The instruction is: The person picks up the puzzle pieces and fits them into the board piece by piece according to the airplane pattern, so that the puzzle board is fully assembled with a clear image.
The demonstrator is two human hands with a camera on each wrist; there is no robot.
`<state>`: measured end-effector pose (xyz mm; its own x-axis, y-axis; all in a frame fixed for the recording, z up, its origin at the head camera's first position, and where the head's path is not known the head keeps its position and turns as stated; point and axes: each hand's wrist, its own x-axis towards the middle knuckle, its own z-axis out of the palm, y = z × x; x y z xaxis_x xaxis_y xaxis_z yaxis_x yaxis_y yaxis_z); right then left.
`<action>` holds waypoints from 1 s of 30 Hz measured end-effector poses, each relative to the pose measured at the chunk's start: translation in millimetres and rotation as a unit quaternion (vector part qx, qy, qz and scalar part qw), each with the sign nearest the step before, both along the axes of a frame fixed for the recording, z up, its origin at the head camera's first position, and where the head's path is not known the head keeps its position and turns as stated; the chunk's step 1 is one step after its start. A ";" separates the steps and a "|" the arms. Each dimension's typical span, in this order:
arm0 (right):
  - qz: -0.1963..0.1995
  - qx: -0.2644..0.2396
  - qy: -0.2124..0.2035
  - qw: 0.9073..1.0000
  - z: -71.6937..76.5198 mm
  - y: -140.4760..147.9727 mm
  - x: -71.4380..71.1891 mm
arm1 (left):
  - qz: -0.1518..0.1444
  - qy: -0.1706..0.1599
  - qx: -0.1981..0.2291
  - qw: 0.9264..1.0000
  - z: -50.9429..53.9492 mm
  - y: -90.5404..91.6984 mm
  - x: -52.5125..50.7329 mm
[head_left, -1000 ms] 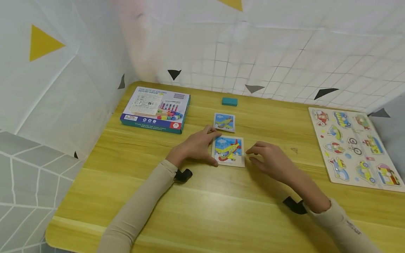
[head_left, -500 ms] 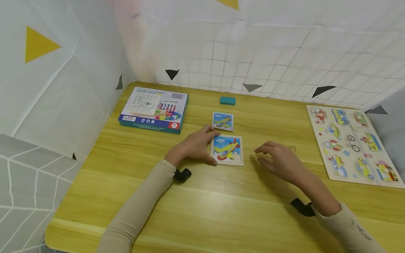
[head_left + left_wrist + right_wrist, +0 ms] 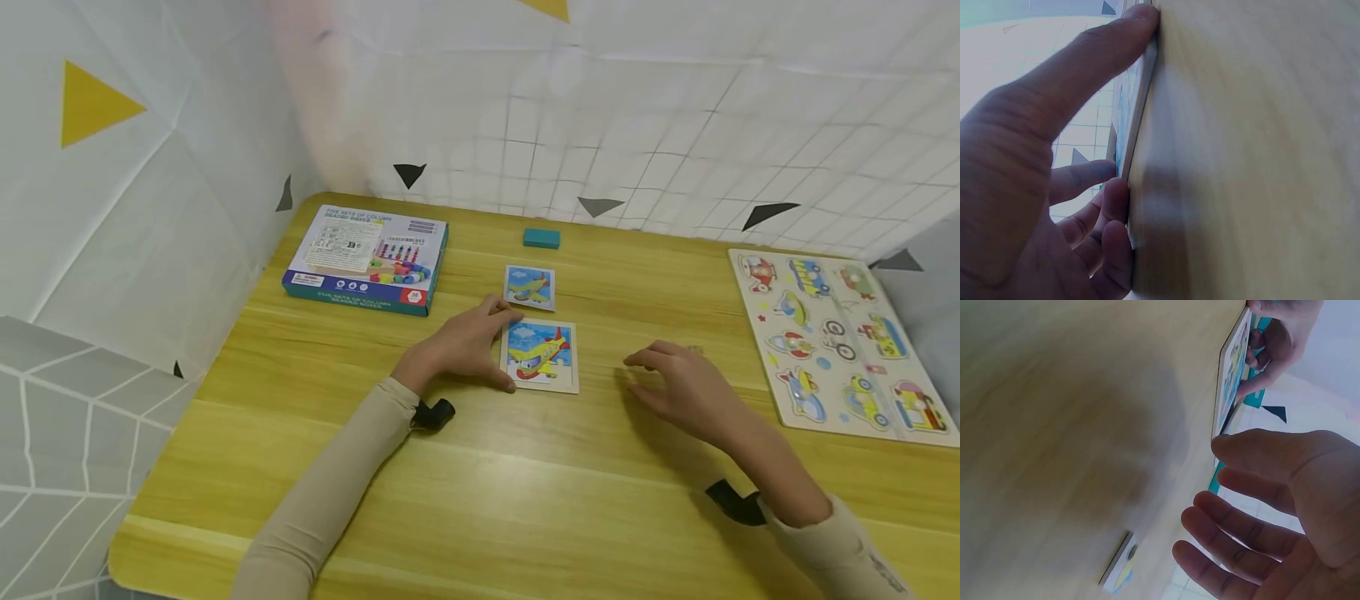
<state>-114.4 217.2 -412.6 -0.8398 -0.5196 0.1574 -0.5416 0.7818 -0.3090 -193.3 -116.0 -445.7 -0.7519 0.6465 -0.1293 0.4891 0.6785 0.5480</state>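
Observation:
A small wood-framed jigsaw puzzle [image 3: 540,358] with a yellow-and-red airplane lies flat on the table. My left hand [image 3: 461,346] holds it at its left side, thumb at the near corner and fingers at the far one. In the left wrist view, the thumb and fingertips touch the board's thin edge [image 3: 1141,100]. My right hand [image 3: 686,392] hovers right of the puzzle, fingers loosely bent, holding nothing. Near it, in the right wrist view, lies a small flat piece [image 3: 1121,565] with yellow and blue on it. Behind the puzzle is a matching airplane picture card [image 3: 529,287].
A beaded-boxes toy carton [image 3: 367,258] sits at the back left. Near the back edge lies a teal block [image 3: 542,239]. A large wooden vehicle puzzle board [image 3: 840,342] occupies the right side. Patterned sheeting [image 3: 450,100] rises behind the table.
My right hand has drawn away from the puzzle's right edge, moving rightward and slightly nearer. My left hand stays at the puzzle's left side. The puzzle keeps its place.

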 end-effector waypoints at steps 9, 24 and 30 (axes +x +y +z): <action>-0.012 0.014 -0.002 1.000 -2.6 15.3 5.5 | -0.002 -0.001 0.007 1.000 -1.5 -0.5 -0.1; -0.031 0.056 -0.003 0.998 -6.2 35.2 3.0 | 0.011 -0.005 0.002 1.000 1.3 -7.0 2.5; -0.061 0.076 -0.042 0.994 -6.7 46.6 7.2 | -0.007 -0.003 0.010 1.000 -0.7 1.1 -1.0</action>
<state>-107.2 263.9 -419.3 -0.9047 -0.4259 0.0112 -0.4175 0.8811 -0.2222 -194.3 -114.9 -446.4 -0.7426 0.6587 -0.1209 0.4946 0.6611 0.5642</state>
